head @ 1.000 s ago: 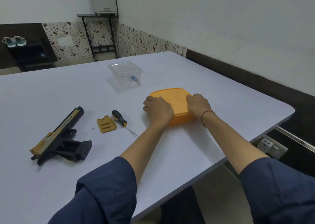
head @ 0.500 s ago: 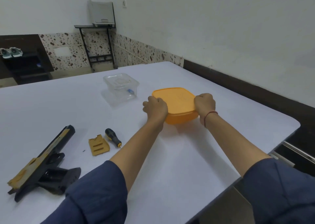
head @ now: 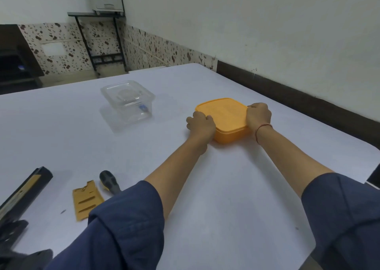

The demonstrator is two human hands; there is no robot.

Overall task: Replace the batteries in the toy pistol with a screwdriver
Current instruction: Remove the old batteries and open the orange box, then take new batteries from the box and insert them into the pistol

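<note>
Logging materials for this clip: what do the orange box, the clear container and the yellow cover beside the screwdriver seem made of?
The orange box: likely opaque plastic, matte; even colour, moulded lid rim. The clear container: thin glossy transparent plastic; the table shows through its walls. The yellow cover: probably rigid moulded plastic, matte, with recessed slots.

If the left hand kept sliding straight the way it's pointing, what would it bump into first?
The orange box. The left hand grips its left edge, so it would probably just push the box along the table.
</note>
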